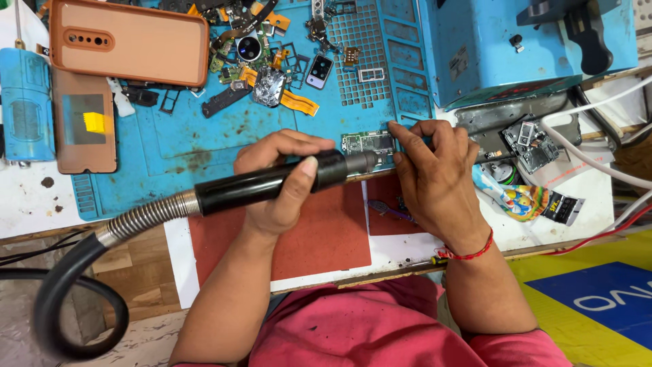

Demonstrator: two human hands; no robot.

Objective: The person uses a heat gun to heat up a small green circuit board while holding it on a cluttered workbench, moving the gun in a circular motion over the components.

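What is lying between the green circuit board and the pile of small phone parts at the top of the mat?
In the head view, only bare blue mat separates circuit board from parts pile.

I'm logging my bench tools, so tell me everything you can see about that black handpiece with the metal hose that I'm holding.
The black handpiece is a smooth, glossy cylinder, plastic by its look, lying nearly level across the bench. Its grey tip points at the small green circuit board. At its rear a ribbed metal hose runs into a black rubber tube that loops off the table. The left hand wraps around it, thumb on top. The right hand rests beside the tip, fingers on the board.
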